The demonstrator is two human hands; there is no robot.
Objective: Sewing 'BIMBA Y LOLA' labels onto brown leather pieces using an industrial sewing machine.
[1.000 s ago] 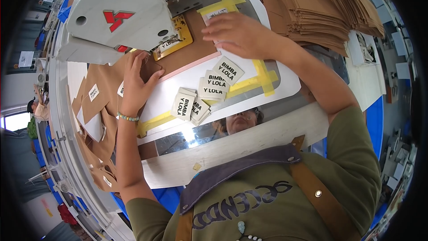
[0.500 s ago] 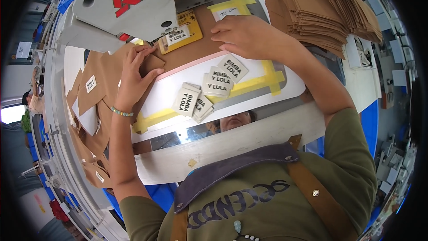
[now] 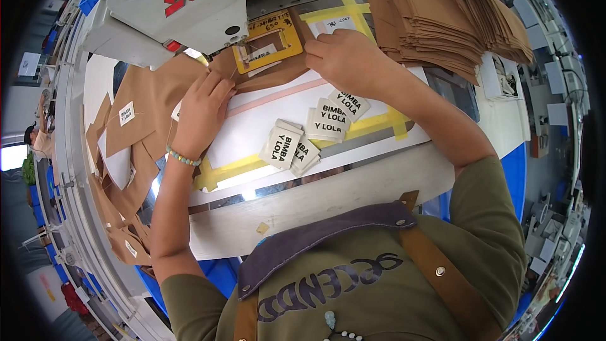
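Observation:
A brown fabric piece (image 3: 281, 76) lies under the sewing machine head (image 3: 170, 6), its near edge bowed up off the white template board (image 3: 246, 132). My left hand (image 3: 205, 107) is closed on its left part, fingers pressed together beside the needle area. My right hand (image 3: 353, 60) has bent fingers closed at its right edge; the thumb is mostly hidden. Between them, a yellow frame (image 3: 294, 43) rests on the fabric around a white printed label (image 3: 262, 57). Loose white labels (image 3: 281, 145) lie in overlapping piles on the board, nearer me.
Stacked brown pieces (image 3: 423, 19) stand at the far right, beside a white box (image 3: 499, 79) of small items. Brown pieces with labels (image 3: 129, 142) heap at the left. Yellow tape (image 3: 360, 127) borders the board, and a pale table edge (image 3: 328, 199) runs before me.
The fabric's near edge has pulled back from the pink strip and now curves upward. The label inside the yellow frame now sits askew. My left fingers have closed together; my right fingers have curled in.

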